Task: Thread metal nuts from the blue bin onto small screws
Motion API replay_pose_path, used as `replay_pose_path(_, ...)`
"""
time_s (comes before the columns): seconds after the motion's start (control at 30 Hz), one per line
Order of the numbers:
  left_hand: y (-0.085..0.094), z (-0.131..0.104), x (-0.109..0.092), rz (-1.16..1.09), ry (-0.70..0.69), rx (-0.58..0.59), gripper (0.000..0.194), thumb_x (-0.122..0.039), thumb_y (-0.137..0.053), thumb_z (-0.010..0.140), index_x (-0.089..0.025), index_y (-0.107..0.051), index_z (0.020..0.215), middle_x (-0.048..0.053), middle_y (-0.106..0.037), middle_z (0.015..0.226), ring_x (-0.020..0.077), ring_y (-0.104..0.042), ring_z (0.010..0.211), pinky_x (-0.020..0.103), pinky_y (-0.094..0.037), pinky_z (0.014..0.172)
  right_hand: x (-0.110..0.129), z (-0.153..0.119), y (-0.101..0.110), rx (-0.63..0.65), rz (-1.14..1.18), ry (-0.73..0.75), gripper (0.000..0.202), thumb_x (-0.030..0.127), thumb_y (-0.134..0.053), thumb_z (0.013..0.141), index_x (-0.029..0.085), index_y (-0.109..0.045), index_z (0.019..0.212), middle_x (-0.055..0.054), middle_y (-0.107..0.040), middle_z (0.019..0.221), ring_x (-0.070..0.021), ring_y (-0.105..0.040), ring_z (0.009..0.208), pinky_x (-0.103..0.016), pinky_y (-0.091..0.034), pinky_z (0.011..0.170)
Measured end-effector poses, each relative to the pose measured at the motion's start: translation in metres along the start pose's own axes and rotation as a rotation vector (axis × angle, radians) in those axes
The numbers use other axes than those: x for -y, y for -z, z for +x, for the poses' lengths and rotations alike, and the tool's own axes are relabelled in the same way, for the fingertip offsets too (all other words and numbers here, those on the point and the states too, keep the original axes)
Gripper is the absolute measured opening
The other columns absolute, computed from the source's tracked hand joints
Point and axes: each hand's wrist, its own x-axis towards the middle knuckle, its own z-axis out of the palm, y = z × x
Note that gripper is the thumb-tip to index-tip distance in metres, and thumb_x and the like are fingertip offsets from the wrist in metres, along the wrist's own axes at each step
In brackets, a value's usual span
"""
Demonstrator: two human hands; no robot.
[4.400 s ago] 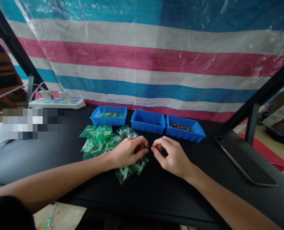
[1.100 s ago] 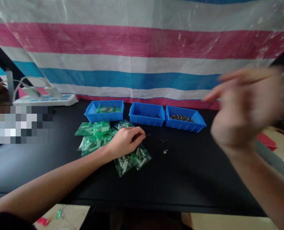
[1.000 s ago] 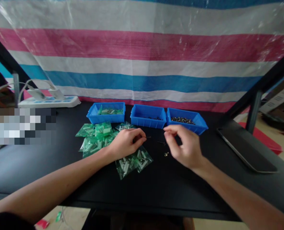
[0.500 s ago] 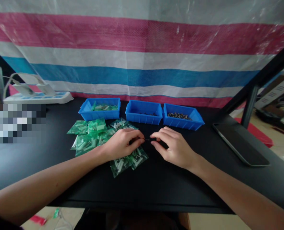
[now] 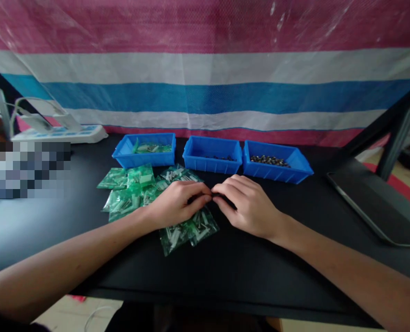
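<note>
Above the black tabletop, my left hand (image 5: pixel 182 201) and my right hand (image 5: pixel 248 206) meet with fingertips nearly touching. The left thumb and forefinger pinch a tiny dark piece (image 5: pixel 212 194); it is too small and covered to name. From the other side my right thumb and forefinger close around the same spot. Green plastic packets (image 5: pixel 132 189) with small metal and white parts lie beneath and beside my left hand. Beyond the hands stand a blue bin with a few small dark parts (image 5: pixel 213 162) and a blue bin with many small shiny metal parts (image 5: pixel 277 171).
At the back left, another blue bin (image 5: pixel 143 159) contains green packets. A white power strip (image 5: pixel 60 134) with plugs lies behind it. On the right are a phone-like dark slab (image 5: pixel 377 207) and a black slanted post (image 5: pixel 398 138). A striped sheet (image 5: pixel 205 97) hangs behind the table.
My right hand has moved left to meet the left fingertips, and its thumb and forefinger have closed at the small dark piece. The camera view has shifted slightly.
</note>
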Motion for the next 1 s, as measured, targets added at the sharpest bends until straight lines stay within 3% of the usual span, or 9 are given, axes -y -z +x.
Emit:
replay_pose_path(0.27, -0.001, 0.003, 0.003, 0.008, -0.069, 0.042, 0.015, -0.021, -0.044, 0.088, -0.015, -0.058, 0.086, 0.002, -0.061, 0.075, 0.0113, -0.057, 0.069, 0.020, -0.042, 0.064, -0.005, -0.006, 0.010, -0.011, 0.025, 0.014, 0.010, 0.018, -0.048, 0.086, 0.014, -0.057, 0.084, -0.005, -0.061, 0.075, -0.0178, -0.052, 0.076, -0.032, -0.036, 0.070)
replay_pose_path(0.47, 0.000, 0.002, 0.002, 0.011, -0.057, 0.051, 0.016, -0.020, -0.042, 0.088, -0.014, -0.057, 0.085, 0.002, -0.061, 0.074, 0.0118, -0.056, 0.069, 0.021, -0.042, 0.063, -0.003, -0.004, 0.001, 0.034, 0.071, 0.051, 0.010, 0.018, -0.049, 0.084, 0.014, -0.054, 0.076, -0.004, -0.057, 0.069, -0.0164, -0.049, 0.070, -0.030, -0.036, 0.066)
replay_pose_path(0.7, 0.000, 0.001, 0.002, 0.026, -0.067, 0.077, 0.016, -0.020, -0.043, 0.088, -0.015, -0.057, 0.085, 0.003, -0.061, 0.077, 0.0124, -0.056, 0.071, 0.022, -0.041, 0.065, -0.007, -0.006, 0.001, -0.001, 0.140, -0.044, 0.003, 0.016, -0.052, 0.081, 0.015, -0.053, 0.084, -0.003, -0.056, 0.071, -0.0151, -0.049, 0.067, -0.029, -0.038, 0.065)
replay_pose_path(1.0, -0.001, 0.002, 0.002, 0.064, -0.081, 0.101, 0.018, -0.021, -0.041, 0.089, -0.015, -0.057, 0.085, 0.003, -0.060, 0.076, 0.0133, -0.055, 0.072, 0.023, -0.041, 0.066, -0.006, -0.006, 0.000, 0.005, 0.135, -0.030, 0.003, 0.016, -0.051, 0.081, 0.015, -0.054, 0.082, -0.002, -0.055, 0.066, -0.0144, -0.048, 0.063, -0.028, -0.037, 0.064)
